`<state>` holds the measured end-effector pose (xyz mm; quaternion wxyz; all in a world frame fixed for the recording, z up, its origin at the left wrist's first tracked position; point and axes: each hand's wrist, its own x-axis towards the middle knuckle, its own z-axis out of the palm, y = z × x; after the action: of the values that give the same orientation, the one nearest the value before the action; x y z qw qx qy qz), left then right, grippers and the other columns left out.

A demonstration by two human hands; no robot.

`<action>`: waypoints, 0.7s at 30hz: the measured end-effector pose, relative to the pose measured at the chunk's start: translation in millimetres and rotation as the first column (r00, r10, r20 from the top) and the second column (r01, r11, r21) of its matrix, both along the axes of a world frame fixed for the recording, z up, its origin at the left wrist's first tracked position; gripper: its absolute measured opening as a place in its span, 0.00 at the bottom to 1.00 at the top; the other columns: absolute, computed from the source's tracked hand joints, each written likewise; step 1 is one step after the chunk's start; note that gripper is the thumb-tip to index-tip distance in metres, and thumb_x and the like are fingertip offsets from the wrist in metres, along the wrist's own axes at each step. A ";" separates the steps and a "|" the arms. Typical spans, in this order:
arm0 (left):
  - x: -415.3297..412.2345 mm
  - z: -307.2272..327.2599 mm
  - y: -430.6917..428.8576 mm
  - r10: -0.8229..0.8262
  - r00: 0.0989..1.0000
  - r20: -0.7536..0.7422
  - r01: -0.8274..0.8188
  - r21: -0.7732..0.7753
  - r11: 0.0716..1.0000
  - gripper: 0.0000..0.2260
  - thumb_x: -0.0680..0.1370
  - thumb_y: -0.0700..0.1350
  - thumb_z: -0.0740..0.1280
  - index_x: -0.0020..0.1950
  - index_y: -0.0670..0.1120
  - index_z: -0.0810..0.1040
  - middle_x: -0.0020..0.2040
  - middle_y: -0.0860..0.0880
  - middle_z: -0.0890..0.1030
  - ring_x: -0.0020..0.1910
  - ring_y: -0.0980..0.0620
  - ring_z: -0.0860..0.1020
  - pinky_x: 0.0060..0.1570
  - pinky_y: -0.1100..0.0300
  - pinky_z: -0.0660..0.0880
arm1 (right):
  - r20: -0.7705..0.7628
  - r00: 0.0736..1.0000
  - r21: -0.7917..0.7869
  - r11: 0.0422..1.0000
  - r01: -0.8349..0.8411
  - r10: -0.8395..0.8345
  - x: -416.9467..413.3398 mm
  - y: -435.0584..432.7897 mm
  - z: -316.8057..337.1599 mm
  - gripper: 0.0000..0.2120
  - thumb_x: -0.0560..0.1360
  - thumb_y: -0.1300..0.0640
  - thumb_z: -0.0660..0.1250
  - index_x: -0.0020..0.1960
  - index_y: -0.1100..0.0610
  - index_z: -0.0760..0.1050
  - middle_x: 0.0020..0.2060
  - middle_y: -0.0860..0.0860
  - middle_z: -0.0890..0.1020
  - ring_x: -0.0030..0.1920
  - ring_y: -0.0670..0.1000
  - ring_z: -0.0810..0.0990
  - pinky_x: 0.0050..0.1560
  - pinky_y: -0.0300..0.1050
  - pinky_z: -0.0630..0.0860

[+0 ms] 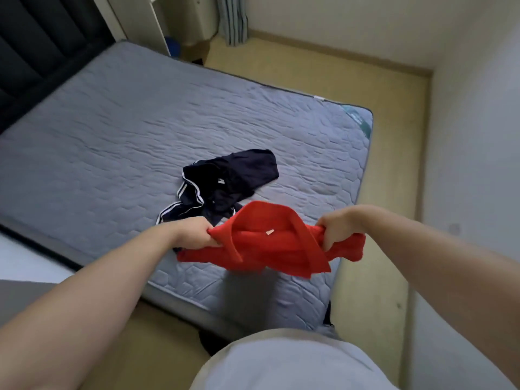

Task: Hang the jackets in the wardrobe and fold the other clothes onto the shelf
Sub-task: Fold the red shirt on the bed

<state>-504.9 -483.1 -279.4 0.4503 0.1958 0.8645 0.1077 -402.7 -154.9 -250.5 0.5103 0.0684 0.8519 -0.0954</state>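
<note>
you hold a red collared shirt [270,243] up in the air over the near corner of the bed, stretched between your two hands. its collar faces you, with a small pale tag showing just inside the neck. your left hand [194,232] is clenched around the fabric at the shirt's left shoulder, fingers curled under and out of sight. your right hand [334,226] is closed in a fist on the bunched cloth at the other shoulder, and a red sleeve spills out past it to the right. the rest of the shirt hangs crumpled below the collar, apart from the mattress [112,130].

just beyond the shirt, a dark navy garment with white stripes [225,181] lies rumpled on the grey quilted mattress, its near edge hidden behind the red cloth and your left hand. a dark padded headboard [36,46] stands at the far left end of the bed. yellowish flooring [351,74] runs along the bed's far and right sides up to pale walls, and a striped curtain [233,18] hangs in the far corner.
</note>
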 end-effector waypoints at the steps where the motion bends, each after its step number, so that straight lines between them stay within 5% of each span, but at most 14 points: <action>1: 4.0 -7.4 1.1 0.051 0.994 0.094 -0.047 -0.050 0.998 0.21 0.71 0.66 0.71 0.41 0.47 0.83 0.35 0.57 0.82 0.35 0.58 0.80 0.36 0.65 0.75 | 0.056 0.998 0.002 0.999 0.038 -0.038 5.4 -2.8 -8.7 0.17 0.69 0.45 0.74 0.56 0.47 0.78 0.52 0.49 0.81 0.52 0.54 0.81 0.52 0.47 0.76; 4: 14.1 -27.2 2.7 0.287 0.890 0.355 -0.212 -0.234 0.949 0.29 0.67 0.72 0.71 0.51 0.47 0.80 0.48 0.50 0.85 0.44 0.51 0.85 0.44 0.56 0.80 | 0.210 0.953 0.030 0.976 0.217 -0.218 16.2 -5.3 -29.8 0.25 0.72 0.43 0.73 0.63 0.56 0.79 0.57 0.55 0.83 0.55 0.58 0.83 0.60 0.53 0.78; 7: 15.3 -37.1 3.1 0.409 0.629 0.661 -0.161 -0.403 0.901 0.32 0.65 0.65 0.76 0.61 0.44 0.82 0.56 0.45 0.85 0.54 0.48 0.84 0.54 0.52 0.81 | 0.488 0.765 0.023 0.882 0.470 -0.421 19.7 -2.2 -42.2 0.27 0.75 0.43 0.71 0.64 0.62 0.79 0.60 0.60 0.82 0.62 0.60 0.81 0.66 0.59 0.74; 11: 0.8 -55.4 5.7 0.430 0.519 0.739 -0.105 -0.444 0.890 0.23 0.69 0.59 0.76 0.57 0.44 0.86 0.57 0.43 0.85 0.53 0.47 0.84 0.56 0.52 0.80 | 0.601 0.680 0.027 0.860 0.509 -0.421 9.5 6.2 -60.6 0.31 0.76 0.39 0.68 0.66 0.63 0.77 0.64 0.61 0.79 0.66 0.60 0.77 0.70 0.60 0.70; 14: -15.0 -85.3 16.9 0.464 0.603 0.649 -0.245 -0.402 0.882 0.10 0.73 0.53 0.75 0.45 0.47 0.88 0.49 0.46 0.87 0.42 0.50 0.86 0.46 0.59 0.80 | 0.507 0.754 0.017 0.879 0.476 -0.418 -9.3 14.3 -88.7 0.31 0.77 0.39 0.67 0.67 0.63 0.76 0.63 0.61 0.80 0.63 0.61 0.79 0.67 0.61 0.73; 17: -36.3 -136.6 38.2 0.470 0.804 0.364 -0.420 -0.211 0.883 0.04 0.71 0.42 0.72 0.36 0.47 0.81 0.31 0.50 0.77 0.27 0.52 0.74 0.28 0.65 0.67 | 0.201 0.940 -0.006 0.959 0.284 -0.277 -36.4 23.9 -140.4 0.27 0.77 0.39 0.65 0.64 0.61 0.78 0.62 0.58 0.80 0.59 0.59 0.80 0.60 0.52 0.76; 21: -71.1 -231.7 71.3 0.389 0.921 -0.017 -0.389 -0.061 0.919 0.07 0.71 0.45 0.72 0.34 0.48 0.77 0.30 0.52 0.76 0.36 0.47 0.77 0.30 0.61 0.69 | -0.172 0.951 -0.082 0.965 0.247 -0.258 -71.9 44.7 -247.8 0.17 0.76 0.44 0.65 0.36 0.55 0.74 0.41 0.57 0.81 0.42 0.57 0.76 0.41 0.44 0.68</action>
<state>-576.0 -411.8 -511.1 0.4241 0.0061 0.8900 0.1673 -474.7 -110.1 -498.2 0.4163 0.1527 0.8757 -0.1911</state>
